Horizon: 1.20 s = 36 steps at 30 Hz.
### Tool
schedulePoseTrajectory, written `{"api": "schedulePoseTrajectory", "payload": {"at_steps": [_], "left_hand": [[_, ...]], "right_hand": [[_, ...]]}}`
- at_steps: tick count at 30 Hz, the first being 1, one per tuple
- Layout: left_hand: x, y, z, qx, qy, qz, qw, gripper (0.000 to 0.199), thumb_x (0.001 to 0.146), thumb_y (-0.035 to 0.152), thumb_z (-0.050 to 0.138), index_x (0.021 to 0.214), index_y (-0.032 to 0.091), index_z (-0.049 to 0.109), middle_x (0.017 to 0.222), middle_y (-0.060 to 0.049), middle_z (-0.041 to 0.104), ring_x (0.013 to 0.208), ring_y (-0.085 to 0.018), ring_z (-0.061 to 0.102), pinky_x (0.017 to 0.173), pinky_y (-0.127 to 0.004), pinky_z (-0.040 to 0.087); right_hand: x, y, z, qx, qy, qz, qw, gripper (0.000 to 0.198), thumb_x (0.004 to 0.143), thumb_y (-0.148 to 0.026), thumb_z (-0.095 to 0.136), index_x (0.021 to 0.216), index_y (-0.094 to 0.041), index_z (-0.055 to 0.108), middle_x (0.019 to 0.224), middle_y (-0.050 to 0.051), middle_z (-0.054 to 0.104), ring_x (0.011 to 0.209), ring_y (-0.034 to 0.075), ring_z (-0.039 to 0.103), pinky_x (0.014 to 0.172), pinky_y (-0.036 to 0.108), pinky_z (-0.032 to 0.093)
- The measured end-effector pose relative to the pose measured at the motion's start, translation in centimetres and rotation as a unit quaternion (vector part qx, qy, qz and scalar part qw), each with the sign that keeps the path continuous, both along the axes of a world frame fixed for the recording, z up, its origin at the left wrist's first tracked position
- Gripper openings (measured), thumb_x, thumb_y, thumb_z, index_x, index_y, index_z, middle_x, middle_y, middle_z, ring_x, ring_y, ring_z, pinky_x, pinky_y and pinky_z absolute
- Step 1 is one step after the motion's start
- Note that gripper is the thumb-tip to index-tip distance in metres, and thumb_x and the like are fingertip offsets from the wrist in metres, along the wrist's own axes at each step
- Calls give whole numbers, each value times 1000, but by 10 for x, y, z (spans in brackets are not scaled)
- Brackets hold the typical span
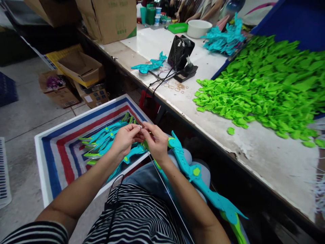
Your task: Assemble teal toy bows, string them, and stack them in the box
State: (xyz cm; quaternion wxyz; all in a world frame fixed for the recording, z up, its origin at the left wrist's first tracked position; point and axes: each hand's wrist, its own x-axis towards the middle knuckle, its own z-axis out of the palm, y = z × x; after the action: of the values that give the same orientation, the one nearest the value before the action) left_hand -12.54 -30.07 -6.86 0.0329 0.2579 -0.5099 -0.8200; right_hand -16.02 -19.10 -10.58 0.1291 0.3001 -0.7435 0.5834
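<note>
My left hand (126, 137) and my right hand (156, 141) meet above my lap, fingertips pinched together on the end of a thin white string (162, 181). The string runs from my fingers down along my right forearm to the lower edge. A turquoise plastic toy bow (186, 166) with bright green parts lies across my knees, partly behind my right hand and forearm. Beneath my left hand, several similar turquoise and green toy bows (105, 139) are piled in a crate (54, 144) with a striped red, white and blue lining. My fingers hide the exact string end.
The worktable (256, 156) edge passes close on my right. On it are a heap of green plastic pieces (269, 84), a small black fan (180, 51), loose rubber bands (179, 87) and turquoise parts (149, 64). Cardboard boxes (78, 66) stand on the floor; people's arms show at the back.
</note>
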Motion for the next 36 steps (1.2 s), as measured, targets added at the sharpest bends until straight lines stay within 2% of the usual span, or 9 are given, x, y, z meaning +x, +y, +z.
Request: {"api": "schedulePoseTrajectory", "payload": {"at_steps": [5, 11, 15, 18, 22, 24, 29, 33, 36], "left_hand": [[-1, -1, -9, 20, 9, 28, 999, 15, 53, 20, 70, 59, 14, 57, 55, 3, 61, 54, -10, 59, 57, -23, 51], [4, -6, -9, 28, 24, -3, 999, 15, 50, 21, 71, 61, 13, 64, 63, -1, 66, 62, -13, 63, 64, -27, 54], [7, -10, -6, -26, 17, -65, 997, 23, 49, 19, 77, 67, 12, 65, 63, 0, 66, 58, -11, 62, 62, -25, 53], [7, -11, -6, -83, 7, -78, 993, 29, 49, 26, 80, 68, 14, 62, 55, 2, 61, 50, -11, 58, 50, -22, 48], [8, -14, -8, -188, -14, -105, 976, 28, 54, 36, 79, 61, 14, 61, 44, 6, 50, 39, -6, 43, 39, -19, 30], [10, -17, -9, -228, -18, -128, 965, 26, 58, 38, 76, 58, 15, 65, 45, 5, 51, 43, -6, 41, 42, -20, 29], [17, -30, -8, -261, -8, -216, 941, 15, 63, 31, 70, 64, 17, 71, 64, -1, 67, 61, -12, 55, 59, -23, 40], [21, -35, -7, -304, -29, -243, 921, 13, 62, 29, 70, 63, 16, 69, 47, 4, 54, 45, -8, 41, 45, -21, 27], [22, -36, -8, -319, -23, -248, 914, 16, 62, 31, 70, 60, 16, 67, 45, 5, 49, 44, -8, 38, 44, -20, 25]], "right_hand": [[-8, 2, 0, 31, 36, 44, 998, 16, 90, -23, 54, 92, -23, 70, 87, 4, 65, 81, 14, 62, 71, 27, 52], [-13, 8, -1, 73, 45, 61, 994, 16, 90, -21, 51, 86, -20, 67, 83, 4, 67, 79, 15, 63, 72, 28, 51], [-8, 8, 0, 72, 35, 35, 996, 15, 87, -22, 52, 80, -19, 65, 78, 4, 67, 73, 15, 62, 70, 28, 50], [-7, 6, -2, 23, -50, 36, 998, 12, 82, -24, 56, 75, -18, 64, 72, 2, 65, 65, 13, 59, 63, 26, 49], [-8, 7, -11, -51, -220, 83, 971, 12, 74, -28, 60, 73, -17, 62, 67, 1, 63, 58, 11, 57, 56, 24, 48], [-8, 9, -15, -71, -266, 116, 954, 15, 72, -31, 63, 72, -17, 61, 70, 2, 64, 61, 12, 58, 58, 24, 49], [-3, 12, -19, -57, -235, 162, 957, 13, 72, -29, 63, 68, -17, 59, 75, 3, 64, 70, 13, 60, 64, 26, 50], [2, 10, -22, -30, -197, 162, 967, 9, 73, -26, 60, 69, -18, 59, 77, 3, 64, 72, 13, 60, 65, 26, 50], [5, 10, -24, -46, -208, 160, 964, 10, 74, -27, 60, 71, -17, 59, 79, 4, 64, 73, 13, 60, 66, 27, 50]]}}
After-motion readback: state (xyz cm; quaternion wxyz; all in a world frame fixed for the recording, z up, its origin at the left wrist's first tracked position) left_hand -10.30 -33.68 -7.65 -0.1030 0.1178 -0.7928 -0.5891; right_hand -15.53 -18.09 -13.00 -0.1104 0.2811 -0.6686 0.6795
